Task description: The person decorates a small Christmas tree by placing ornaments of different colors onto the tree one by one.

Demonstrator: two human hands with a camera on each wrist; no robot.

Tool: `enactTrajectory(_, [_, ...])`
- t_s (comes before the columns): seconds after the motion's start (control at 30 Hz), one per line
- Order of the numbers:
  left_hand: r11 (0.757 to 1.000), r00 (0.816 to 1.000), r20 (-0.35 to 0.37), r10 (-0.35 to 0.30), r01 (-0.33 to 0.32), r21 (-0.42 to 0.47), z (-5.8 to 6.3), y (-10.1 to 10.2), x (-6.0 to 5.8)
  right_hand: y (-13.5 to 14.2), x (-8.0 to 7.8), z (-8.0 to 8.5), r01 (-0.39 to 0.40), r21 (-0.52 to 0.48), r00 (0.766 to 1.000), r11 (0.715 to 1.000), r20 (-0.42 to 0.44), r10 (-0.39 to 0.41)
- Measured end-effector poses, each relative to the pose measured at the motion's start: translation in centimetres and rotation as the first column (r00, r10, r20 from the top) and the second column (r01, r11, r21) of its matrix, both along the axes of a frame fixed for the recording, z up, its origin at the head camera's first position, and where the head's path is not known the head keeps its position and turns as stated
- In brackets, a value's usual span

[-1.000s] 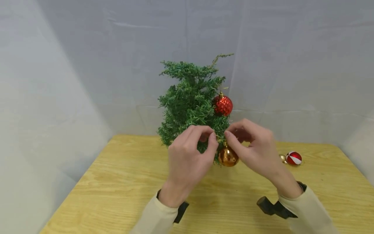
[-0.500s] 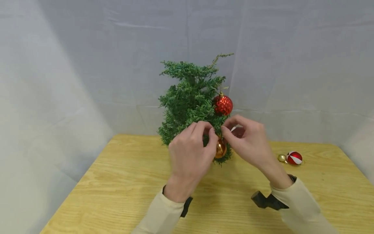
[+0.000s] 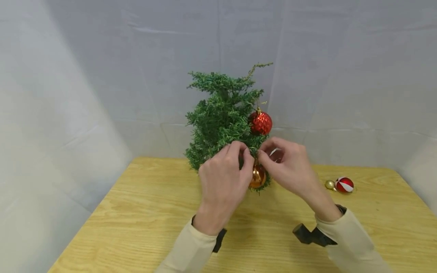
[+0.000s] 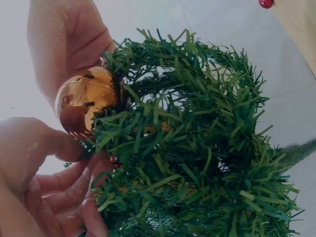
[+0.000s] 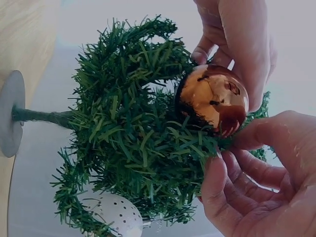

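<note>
A small artificial Christmas tree [image 3: 218,121] stands on the table in the head view. A shiny copper-gold bauble [image 3: 257,177] hangs at its lower right front, between both hands. My left hand [image 3: 223,182] pinches a green branch tip beside the bauble, seen in the left wrist view. My right hand [image 3: 290,167] has thumb and forefinger pinched together just above the bauble, apparently on its thin hanging loop. The loop itself is mostly hidden by fingers and needles. Higher on the right side hangs a red bauble [image 3: 261,122].
On the wooden table [image 3: 146,212] to the right lie a red-and-white bauble [image 3: 344,185] and a small gold bauble [image 3: 329,184]. A white dotted ball [image 5: 116,215] shows among branches in the right wrist view. The tree has a round grey base [image 5: 12,113].
The copper-gold bauble and my right hand have shifted left and slightly up, against the tree and closer to my left hand. My left hand has barely moved.
</note>
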State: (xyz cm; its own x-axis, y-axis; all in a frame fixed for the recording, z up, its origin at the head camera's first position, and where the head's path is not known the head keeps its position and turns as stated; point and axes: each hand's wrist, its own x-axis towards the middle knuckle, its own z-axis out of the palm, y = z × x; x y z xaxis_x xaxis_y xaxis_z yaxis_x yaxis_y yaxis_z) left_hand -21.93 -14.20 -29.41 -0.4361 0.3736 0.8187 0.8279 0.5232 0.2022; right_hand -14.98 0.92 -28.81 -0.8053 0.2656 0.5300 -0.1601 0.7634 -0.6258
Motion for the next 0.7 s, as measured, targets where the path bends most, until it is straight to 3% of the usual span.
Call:
enactTrajectory(0.2, [0.999, 1.0, 0.011, -0.003, 0.003, -0.051, -0.1, -0.2, 0.2, 0.0, 0.2, -0.3, 0.004, 0.051, 1.0, 0.999, -0.003, -0.003])
enactTrajectory(0.7, [0.988, 0.983, 0.096, -0.155, 0.156, 0.003, -0.6, -1.3, 0.5, 0.0, 1.3, -0.8, -0.044, 0.143, 0.999, 0.989, -0.024, 0.048])
